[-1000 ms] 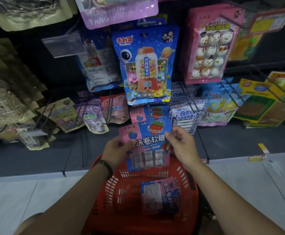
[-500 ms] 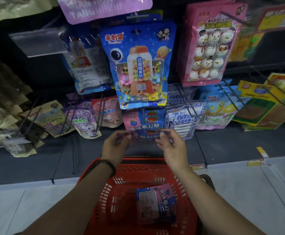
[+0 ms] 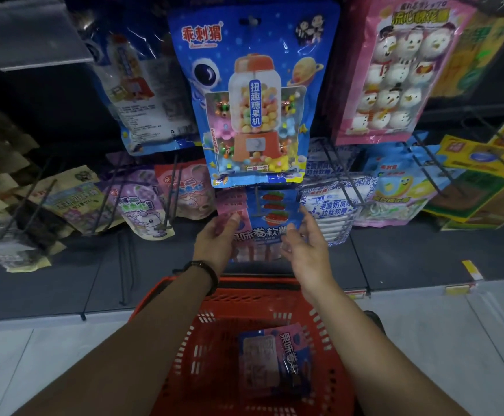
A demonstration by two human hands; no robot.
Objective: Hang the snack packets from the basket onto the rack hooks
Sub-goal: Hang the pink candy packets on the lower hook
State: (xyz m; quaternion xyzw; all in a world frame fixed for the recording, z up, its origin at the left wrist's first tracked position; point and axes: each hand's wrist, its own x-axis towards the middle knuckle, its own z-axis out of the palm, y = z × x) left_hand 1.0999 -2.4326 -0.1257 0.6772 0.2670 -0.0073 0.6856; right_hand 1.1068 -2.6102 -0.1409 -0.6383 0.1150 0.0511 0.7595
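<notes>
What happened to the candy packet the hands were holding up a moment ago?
The pink-and-blue packet moved up from over the red basket onto a rack hook. The right hand let go, fingers spread; the left hand only touches its edge. The other packet stayed in the basket.

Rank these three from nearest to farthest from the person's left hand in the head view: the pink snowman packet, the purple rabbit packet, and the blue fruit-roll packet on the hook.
1. Blue fruit-roll packet: centre hook, touching the thumb of the left hand.
2. Purple rabbit packet: lower row, off to the left.
3. Pink snowman packet: upper row, far to the right.
</notes>
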